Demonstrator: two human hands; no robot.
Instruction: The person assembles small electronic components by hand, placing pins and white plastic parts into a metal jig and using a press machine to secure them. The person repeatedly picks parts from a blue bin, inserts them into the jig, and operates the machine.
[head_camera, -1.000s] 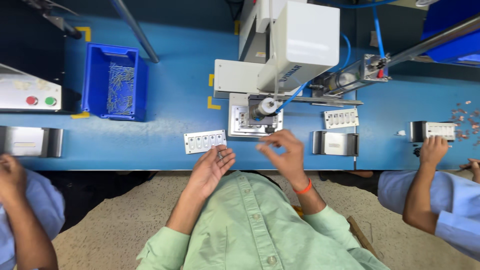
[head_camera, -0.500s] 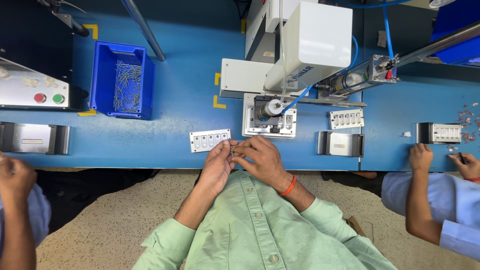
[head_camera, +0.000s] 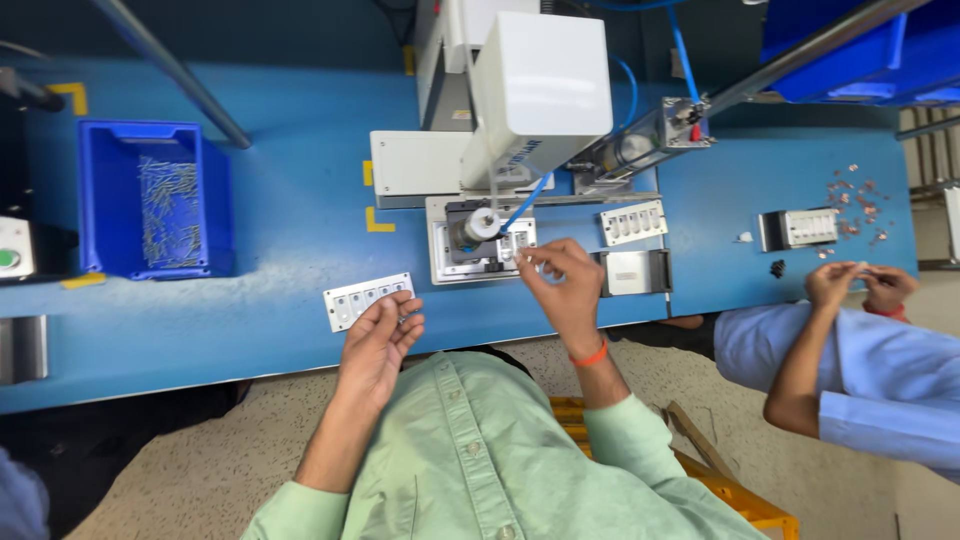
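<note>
so the right hand (head_camera: 560, 275) pinches a tiny part at the machine's plate (head_camera: 480, 250), seemingly mid-loading. left hand (head_camera: 385, 335), fingers loosely curled, touches the white tray (head_camera: 365, 298) on the table (head_camera: 280, 220).

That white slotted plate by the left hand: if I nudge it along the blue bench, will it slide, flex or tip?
The white slotted plate lies flat on the blue bench, so it should slide rather than tip or roll. It looks thin with straight edges, so probably stiff and fairly light. The left hand rests at its near edge; a push off-centre would likely spin it.
</note>
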